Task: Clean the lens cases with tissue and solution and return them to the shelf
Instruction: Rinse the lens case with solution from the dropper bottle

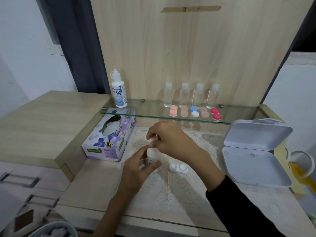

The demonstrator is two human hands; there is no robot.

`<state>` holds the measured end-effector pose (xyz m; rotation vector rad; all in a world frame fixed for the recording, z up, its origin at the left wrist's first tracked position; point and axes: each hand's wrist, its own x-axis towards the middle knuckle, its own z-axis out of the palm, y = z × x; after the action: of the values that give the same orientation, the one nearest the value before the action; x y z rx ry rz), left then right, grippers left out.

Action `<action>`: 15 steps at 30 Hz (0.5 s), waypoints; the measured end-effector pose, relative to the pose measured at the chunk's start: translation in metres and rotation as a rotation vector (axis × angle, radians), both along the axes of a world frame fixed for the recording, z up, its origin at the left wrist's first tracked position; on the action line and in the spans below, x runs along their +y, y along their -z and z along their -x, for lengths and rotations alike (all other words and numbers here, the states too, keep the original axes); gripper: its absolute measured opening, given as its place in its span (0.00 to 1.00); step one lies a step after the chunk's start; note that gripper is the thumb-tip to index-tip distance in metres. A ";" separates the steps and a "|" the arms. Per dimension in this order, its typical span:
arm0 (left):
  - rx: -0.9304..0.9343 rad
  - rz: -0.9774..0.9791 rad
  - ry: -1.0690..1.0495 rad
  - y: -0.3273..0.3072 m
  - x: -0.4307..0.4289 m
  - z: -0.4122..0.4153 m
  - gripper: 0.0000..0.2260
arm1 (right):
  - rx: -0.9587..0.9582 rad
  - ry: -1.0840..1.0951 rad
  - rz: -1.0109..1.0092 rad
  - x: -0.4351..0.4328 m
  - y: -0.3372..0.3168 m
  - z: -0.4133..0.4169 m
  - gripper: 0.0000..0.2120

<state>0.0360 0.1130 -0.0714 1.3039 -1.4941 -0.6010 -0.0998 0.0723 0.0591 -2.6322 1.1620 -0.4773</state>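
The left hand (136, 166) grips the lower body of a small white bottle (152, 153), with the fingers curled round it and the thumb across its front. The right hand (171, 141) is closed over the top of the same bottle, its fingertips pinched round the cap. The cap itself is mostly hidden by the fingers. The bottle stands roughly upright between the hands, below and in front of the glass shelf (147, 108). It cannot be told whether its base touches the lace mat (171, 189).

The left forearm comes in bare from the lower edge of the view and rises toward the shelf. The right arm wears a black sleeve (248, 211) and reaches in from the lower right, with the wrist bent so that the hand sits above the left hand.

A white lens case (178, 167) lies on the mat below the front edge of the shelf, just beside the bottle and touched by neither hand.

On the shelf, five more lens cases form a row near its front edge: pink (173, 111), peach (184, 111), blue and white (194, 111), peach (204, 112) and red (215, 113). Four clear bottles (183, 95) stand behind them. A solution bottle (119, 91) stands at the shelf's left end. A tissue box (109, 139) sits under that end, and an open white box (253, 151) lies below the right end.
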 end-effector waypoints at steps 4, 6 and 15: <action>0.024 0.013 0.001 -0.001 0.002 0.002 0.21 | 0.048 -0.129 -0.064 -0.002 -0.014 0.004 0.15; 0.022 0.021 -0.004 -0.001 0.002 0.002 0.21 | 0.005 -0.169 -0.083 -0.003 -0.016 0.004 0.16; 0.055 0.012 0.027 0.000 0.003 0.001 0.23 | -0.377 -0.146 -0.072 -0.016 -0.010 0.003 0.19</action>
<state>0.0351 0.1160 -0.0712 1.2498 -1.4702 -0.6402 -0.1032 0.0558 0.0695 -2.4022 0.8461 -0.8390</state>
